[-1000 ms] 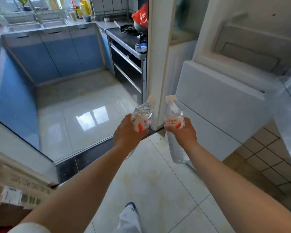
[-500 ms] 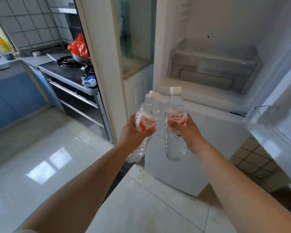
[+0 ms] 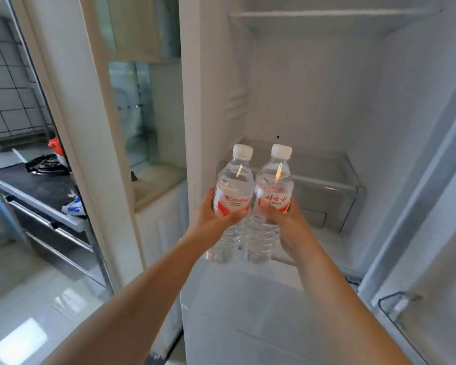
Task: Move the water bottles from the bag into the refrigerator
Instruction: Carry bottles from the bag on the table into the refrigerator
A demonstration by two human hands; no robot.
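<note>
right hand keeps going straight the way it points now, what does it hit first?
Probably the clear drawer at the back of the fridge. The right hand and its bottle aim at it; nothing shows between, though depth is unclear.

Kitchen, seen at left through a white door frame (image 3: 71,127):
- Grey tiled wall (image 3: 8,101), dark grout lines.
- Black countertop (image 3: 34,185) with a gas burner (image 3: 46,165) at its back.
- Red object (image 3: 54,146) just behind the burner, partly hidden by the door frame; cannot tell what it is.
- Blue-and-white item (image 3: 74,206) at the counter's front edge.
- 2 long metal rails (image 3: 55,233) across the dark cabinet front below the counter.
- Glossy pale floor tiles (image 3: 29,312), bright reflections.
- White cabinet (image 3: 158,222) with a pale top, a glass panel (image 3: 132,114) above it.
</note>
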